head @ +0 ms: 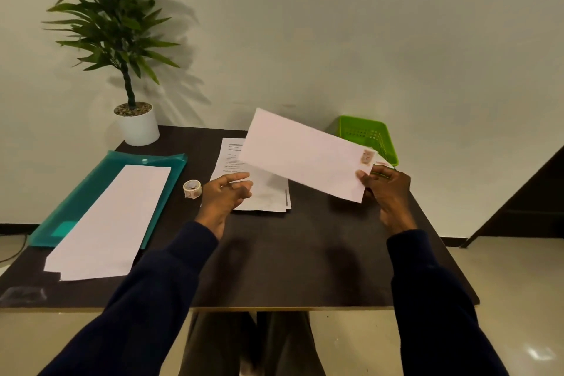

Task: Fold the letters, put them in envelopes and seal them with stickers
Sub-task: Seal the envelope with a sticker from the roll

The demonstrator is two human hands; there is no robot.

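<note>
The right hand [386, 189] pinches one end of a white envelope [305, 156], thumb on the near face and fingers behind, and holds it up off the table [305, 268] at a slant, the far corner raised toward the wall. A small brownish sticker [367, 157] sits on the envelope's end just above the thumb, so this one looks sealed. The left hand [227, 192] is loosely open with fingers half curled, holding nothing, hovering over the near-left edge of the stack of printed letters [259, 189] lying in the middle of the table. A roll of stickers [192, 188] stands just beside that hand. Further left, a pile of blank envelopes [113, 223] rests on a teal folder [91, 180]. A green basket [370, 134] sits at the far right corner, partly behind the raised envelope, and a potted plant [134, 119] stands at the far left.

My guess is the sealed envelope is bound for the basket. The grip is only at one end, so the long free end could sag or swing and catch the basket rim, landing the envelope on the table or off its edge. The sticker lies close to the thumb; sliding the grip could lift or crease it and reopen the flap. The left hand, reaching for the next letter, might drag several sheets at once or knock the sticker roll so it rolls away.
</note>
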